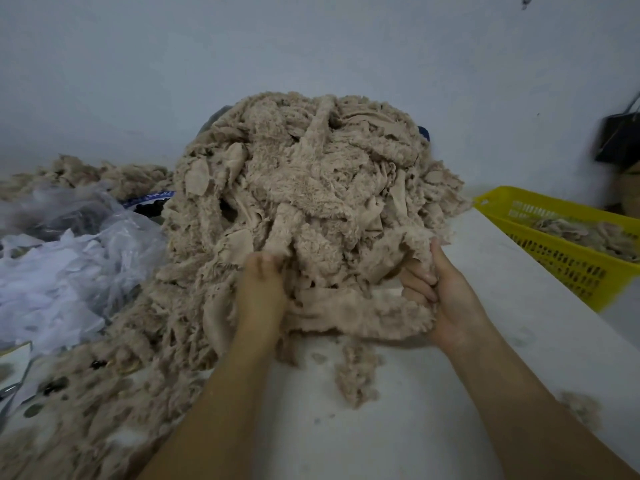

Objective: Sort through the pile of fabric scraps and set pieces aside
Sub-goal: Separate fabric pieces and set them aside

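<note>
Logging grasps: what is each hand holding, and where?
The left grip clutches the beige fluffy fabric pile at its lower front; the right grip pinches a fleecy beige piece by its right edge.

Two hands (262,289) (450,299), one pile of beige scraps (304,188), one yellow basket (561,268), one plastic bag (117,233).

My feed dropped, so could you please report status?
Left hand, right hand: grip on scraps at front of beige fleecy fabric pile. Yellow slotted plastic basket right. Translucent plastic bags left.
</note>
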Tool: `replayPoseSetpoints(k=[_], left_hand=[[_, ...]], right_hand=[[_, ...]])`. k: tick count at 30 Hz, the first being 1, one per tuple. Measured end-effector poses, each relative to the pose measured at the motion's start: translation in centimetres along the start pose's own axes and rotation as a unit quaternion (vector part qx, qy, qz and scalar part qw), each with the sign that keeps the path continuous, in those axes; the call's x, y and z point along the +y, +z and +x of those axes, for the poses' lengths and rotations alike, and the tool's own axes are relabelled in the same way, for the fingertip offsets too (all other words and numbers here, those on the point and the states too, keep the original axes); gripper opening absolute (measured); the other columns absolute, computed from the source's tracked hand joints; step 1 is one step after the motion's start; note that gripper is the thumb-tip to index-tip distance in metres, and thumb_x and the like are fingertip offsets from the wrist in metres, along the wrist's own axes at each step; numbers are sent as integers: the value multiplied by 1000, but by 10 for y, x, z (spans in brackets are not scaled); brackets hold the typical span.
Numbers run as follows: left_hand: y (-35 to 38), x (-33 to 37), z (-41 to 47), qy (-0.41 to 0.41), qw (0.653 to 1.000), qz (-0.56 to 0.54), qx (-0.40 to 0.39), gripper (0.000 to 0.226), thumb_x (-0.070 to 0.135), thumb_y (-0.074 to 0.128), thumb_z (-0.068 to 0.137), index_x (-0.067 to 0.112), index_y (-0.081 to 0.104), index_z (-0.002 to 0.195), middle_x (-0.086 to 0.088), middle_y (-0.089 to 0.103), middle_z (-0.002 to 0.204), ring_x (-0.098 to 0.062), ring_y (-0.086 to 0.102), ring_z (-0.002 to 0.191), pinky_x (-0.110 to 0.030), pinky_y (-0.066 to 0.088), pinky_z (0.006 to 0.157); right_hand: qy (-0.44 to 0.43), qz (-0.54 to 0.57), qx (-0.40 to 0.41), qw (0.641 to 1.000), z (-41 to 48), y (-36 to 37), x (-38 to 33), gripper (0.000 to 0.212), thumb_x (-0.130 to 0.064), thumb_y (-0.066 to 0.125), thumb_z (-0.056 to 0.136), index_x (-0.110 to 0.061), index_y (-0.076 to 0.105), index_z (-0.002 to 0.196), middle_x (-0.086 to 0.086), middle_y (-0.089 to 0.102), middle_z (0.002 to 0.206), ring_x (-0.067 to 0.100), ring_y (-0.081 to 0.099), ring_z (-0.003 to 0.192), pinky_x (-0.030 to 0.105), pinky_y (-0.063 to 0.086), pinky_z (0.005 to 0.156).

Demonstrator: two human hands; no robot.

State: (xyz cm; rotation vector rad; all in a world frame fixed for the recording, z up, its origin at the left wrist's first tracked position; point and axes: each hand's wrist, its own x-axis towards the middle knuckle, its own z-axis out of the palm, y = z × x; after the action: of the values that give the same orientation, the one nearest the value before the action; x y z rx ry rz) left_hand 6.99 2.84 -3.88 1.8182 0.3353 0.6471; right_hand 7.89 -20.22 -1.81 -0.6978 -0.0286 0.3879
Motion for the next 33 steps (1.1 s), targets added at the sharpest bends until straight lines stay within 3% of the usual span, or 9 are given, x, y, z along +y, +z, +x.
replayPoseSetpoints(k=[2,6,9,12,15,18,23,27,33], left_hand=[[-12,0,4,-8,999,3,54,25,27,40,106,11,58,100,-6,62,102,-28,60,95,-32,43,84],[3,22,-25,50,990,-22,-132,35,42,50,100,22,66,77,-4,70,81,-19,70,69,-35,57,51],[13,32,-44,79,953,24,-292,65,88,33,81,38,75,80,19,74,88,7,67,84,-19,54,75],[13,35,-54,-18,908,-4,-419,65,97,21,70,59,72,79,40,67,85,27,56,86,-6,42,78],[18,35,-54,-68,913,-81,-394,67,88,33,74,40,77,82,15,76,82,5,70,81,-11,47,69],[21,35,-48,-110,894,-203,-384,69,79,39,81,26,73,111,-6,76,107,-20,72,104,-28,55,75],[7,39,-32,-226,804,-467,-292,51,38,56,91,7,60,132,-14,67,129,-24,65,118,-33,59,87],[0,31,-18,-248,770,-551,-206,45,29,59,84,8,63,123,-15,68,127,-30,64,118,-50,49,103],[-4,25,-9,-293,747,-584,-124,29,25,56,97,4,64,116,-18,73,112,-30,74,93,-41,62,64]], right_hand=[[-23,11,6,1000,-2,-2,-5,56,-56,48,86,-17,40,48,-5,13,48,9,8,41,20,18,34],[-16,45,-29,998,-3,3,1,51,-53,51,88,-14,48,55,-6,17,48,7,10,39,16,20,34],[21,-24,-71,997,-4,10,10,50,-54,53,89,-12,58,62,-4,35,47,5,30,33,15,30,33],[11,-151,-74,986,-8,17,21,35,-47,63,85,-16,72,71,0,55,54,6,47,41,16,41,40],[-16,-189,-86,978,-9,23,25,26,-37,64,87,-18,76,75,0,62,59,6,55,48,17,45,44],[-10,-229,-90,969,-8,21,26,18,-32,67,86,-15,70,80,-1,59,59,5,51,47,15,40,43],[45,-349,-75,933,-12,16,39,10,-27,68,85,-27,73,77,-3,62,69,8,43,54,18,33,45],[52,-220,-31,974,-8,17,29,21,-25,72,76,-15,54,80,0,49,60,7,37,45,18,33,39],[24,19,-9,999,-7,13,11,19,-25,71,72,-13,59,62,-2,53,54,10,51,43,21,44,40]])
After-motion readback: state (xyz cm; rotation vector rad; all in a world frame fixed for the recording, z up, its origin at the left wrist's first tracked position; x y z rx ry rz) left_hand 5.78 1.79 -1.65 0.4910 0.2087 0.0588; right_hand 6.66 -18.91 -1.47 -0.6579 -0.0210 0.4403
